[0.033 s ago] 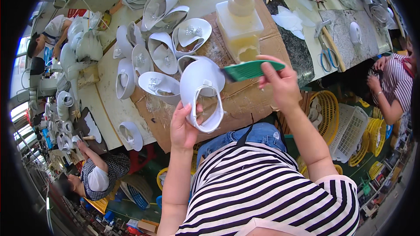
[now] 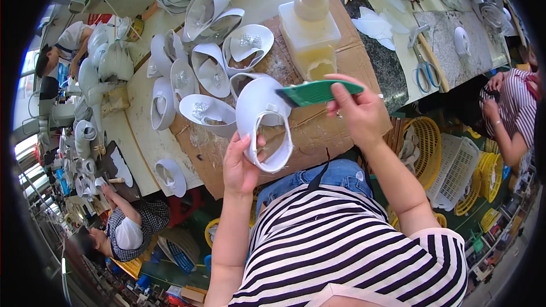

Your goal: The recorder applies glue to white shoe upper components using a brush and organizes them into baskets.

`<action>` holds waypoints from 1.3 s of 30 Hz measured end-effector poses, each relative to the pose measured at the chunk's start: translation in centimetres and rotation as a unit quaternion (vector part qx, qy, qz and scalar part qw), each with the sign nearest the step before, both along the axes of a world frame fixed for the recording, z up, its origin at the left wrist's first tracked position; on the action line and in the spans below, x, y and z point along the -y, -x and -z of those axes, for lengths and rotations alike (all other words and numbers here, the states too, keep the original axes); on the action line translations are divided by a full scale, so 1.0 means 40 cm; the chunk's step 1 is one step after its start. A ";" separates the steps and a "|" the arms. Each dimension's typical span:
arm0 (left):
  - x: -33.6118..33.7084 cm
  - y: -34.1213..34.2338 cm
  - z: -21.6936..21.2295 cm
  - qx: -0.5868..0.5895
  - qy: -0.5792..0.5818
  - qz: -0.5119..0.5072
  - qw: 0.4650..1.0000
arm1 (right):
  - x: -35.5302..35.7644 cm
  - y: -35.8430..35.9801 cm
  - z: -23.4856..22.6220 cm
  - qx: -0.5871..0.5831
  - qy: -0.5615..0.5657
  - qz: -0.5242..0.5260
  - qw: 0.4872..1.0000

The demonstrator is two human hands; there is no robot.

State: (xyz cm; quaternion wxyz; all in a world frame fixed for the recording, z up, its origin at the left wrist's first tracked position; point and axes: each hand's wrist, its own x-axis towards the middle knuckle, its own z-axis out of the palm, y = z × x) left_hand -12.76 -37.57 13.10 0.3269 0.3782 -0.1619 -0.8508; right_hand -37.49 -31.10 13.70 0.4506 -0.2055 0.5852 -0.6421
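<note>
My left hand [image 2: 241,165] grips a white shoe upper [image 2: 259,95] by its lower left edge, with its opening toward me. In my right hand [image 2: 358,112] is a green-handled flat brush [image 2: 318,93]. The dark bristles lie over the right side of the upper near its top; I cannot tell whether they touch it. Beyond the brush stands a square translucent bottle [image 2: 310,34] with yellowish liquid and a cone-shaped top. Several more white uppers, some with glittery insides, lie to the left, among them one upper [image 2: 199,108] next to my left hand.
A stained cardboard sheet [image 2: 355,59] covers the bench under my work. To the right lie blue-handled scissors [image 2: 426,77] and a wooden-handled hammer [image 2: 433,62]. Yellow baskets [image 2: 427,136] stand below at the right. Other people work at the left and right.
The brush and my right hand have shifted slightly left, so the bristles reach further over the upper. My left hand and the upper have moved only a little to the right.
</note>
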 end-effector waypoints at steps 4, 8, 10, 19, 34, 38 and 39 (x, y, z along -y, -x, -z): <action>-0.014 0.055 -0.016 0.031 0.004 0.007 0.999 | 0.001 -0.075 -0.003 -0.264 0.104 -0.012 0.959; -0.007 0.058 -0.009 0.036 0.033 0.029 0.998 | 0.017 -0.062 -0.015 -0.259 0.110 0.014 0.959; -0.014 0.067 -0.006 0.080 0.073 0.054 0.993 | 0.025 -0.045 -0.011 -0.281 0.109 -0.013 0.953; 0.009 0.066 -0.022 0.013 0.052 0.026 0.998 | 0.020 -0.008 -0.042 -0.463 0.299 -0.205 0.809; 0.035 0.088 -0.035 -0.045 -0.023 -0.039 0.998 | -0.032 0.009 -0.062 -0.568 0.365 -0.218 0.705; 0.047 0.090 -0.039 -0.040 -0.017 -0.053 0.998 | -0.059 0.052 -0.059 -0.517 0.274 -0.166 0.794; 0.048 0.086 -0.042 -0.040 -0.017 -0.055 0.998 | -0.053 0.073 -0.054 -0.506 0.195 -0.101 0.834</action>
